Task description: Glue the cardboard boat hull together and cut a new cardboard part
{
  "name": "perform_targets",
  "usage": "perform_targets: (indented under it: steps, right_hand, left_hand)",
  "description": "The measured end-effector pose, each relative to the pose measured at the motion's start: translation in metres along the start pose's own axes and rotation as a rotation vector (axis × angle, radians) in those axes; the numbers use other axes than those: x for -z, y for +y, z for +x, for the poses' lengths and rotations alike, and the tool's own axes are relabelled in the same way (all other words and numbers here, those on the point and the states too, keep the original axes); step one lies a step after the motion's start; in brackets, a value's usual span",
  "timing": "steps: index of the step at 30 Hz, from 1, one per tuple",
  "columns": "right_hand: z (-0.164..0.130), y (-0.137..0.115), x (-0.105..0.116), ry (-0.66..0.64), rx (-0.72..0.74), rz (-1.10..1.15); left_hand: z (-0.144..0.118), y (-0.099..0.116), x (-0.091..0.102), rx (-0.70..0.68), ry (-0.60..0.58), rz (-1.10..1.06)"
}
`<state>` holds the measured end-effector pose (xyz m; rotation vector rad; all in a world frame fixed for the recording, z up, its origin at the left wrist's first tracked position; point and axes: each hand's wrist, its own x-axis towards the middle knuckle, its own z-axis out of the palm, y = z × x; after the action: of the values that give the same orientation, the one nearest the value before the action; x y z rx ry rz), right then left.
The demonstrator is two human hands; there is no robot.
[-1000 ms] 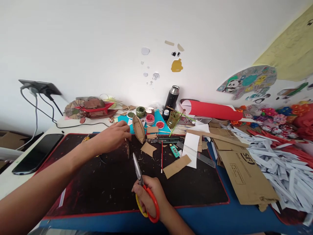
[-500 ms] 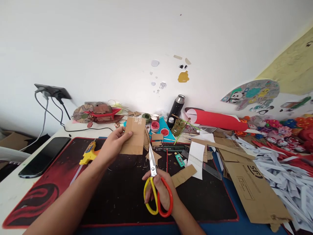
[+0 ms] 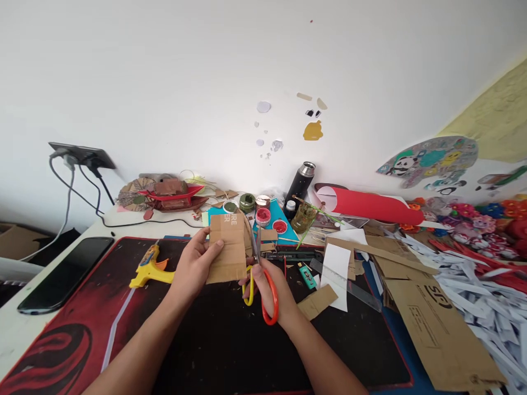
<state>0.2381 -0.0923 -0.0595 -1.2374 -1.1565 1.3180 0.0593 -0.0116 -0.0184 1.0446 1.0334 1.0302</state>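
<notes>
1. Centre frame: two hands at work. The left hand (image 3: 193,266) is closed on one cardboard piece (image 3: 228,248), held upright above the black mat (image 3: 197,340).
2. The right hand (image 3: 269,285) grips one pair of scissors (image 3: 258,274), blades at the cardboard's right edge.
3. White letters "RE" and "ER" show on the cardboard.
4. Left of centre: one yellow glue gun (image 3: 149,267); far left, one phone (image 3: 66,272) on the counter (image 3: 16,332).

White wall (image 3: 164,71) fills the far side, evenly lit; small stickers (image 3: 313,130) dot its middle. Yellow panel (image 3: 494,109) upper right. Wall socket (image 3: 80,155) far left, cables hanging down. Desk (image 3: 24,329) below, black-and-red mat (image 3: 61,351) covering its near part.
</notes>
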Motion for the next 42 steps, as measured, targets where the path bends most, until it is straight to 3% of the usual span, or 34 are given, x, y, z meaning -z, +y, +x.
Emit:
perform_targets:
  steps: [5, 14, 42]
  right_hand:
    - [0.002, 0.005, -0.006, -0.003, 0.018, -0.081]
    - [0.001, 0.007, -0.011, 0.034, 0.004, 0.034]
    - [-0.008, 0.006, -0.013, 0.146, -0.059, 0.010]
  left_hand:
    - [-0.003, -0.003, 0.000, 0.028, -0.050, 0.018]
    - [-0.007, -0.009, 0.000, 0.081, -0.163, 0.007]
    - [-0.018, -0.017, -0.015, 0.062, -0.134, 0.042]
